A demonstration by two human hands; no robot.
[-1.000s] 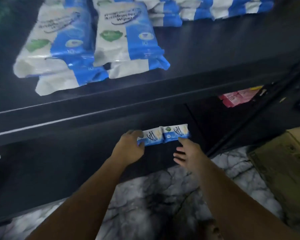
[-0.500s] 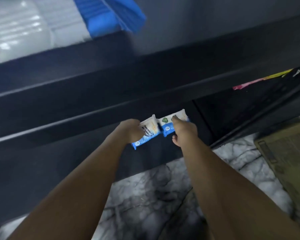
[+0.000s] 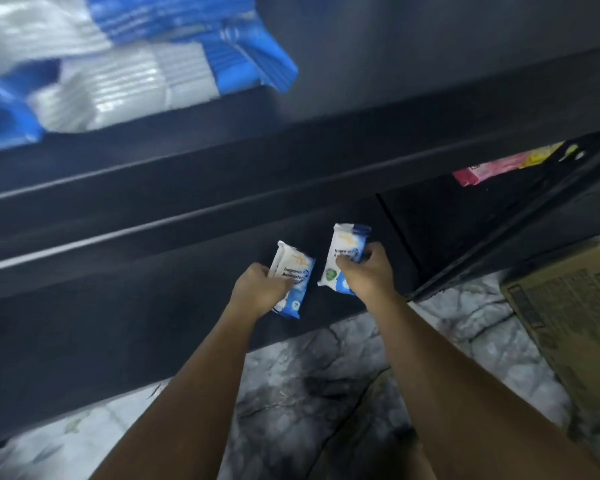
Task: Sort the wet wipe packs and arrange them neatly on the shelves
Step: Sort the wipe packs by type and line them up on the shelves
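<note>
Left hand: the left hand (image 3: 257, 289) grips a small white-and-blue wet wipe pack (image 3: 293, 282), held upright.
Right hand: the right hand (image 3: 369, 275) clasps a second white-and-blue wet wipe pack (image 3: 343, 258), just beside the first, not touching.
Setting: both packs before the black metal shelf (image 3: 187, 216); larger blue-and-white wipe packs (image 3: 118, 74) stacked above; brown cardboard box (image 3: 568, 323) at right.

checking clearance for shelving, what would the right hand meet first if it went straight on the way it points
Probably the black shelf edge just beyond the wipe pack that the right hand grips; depth is unclear.
</note>
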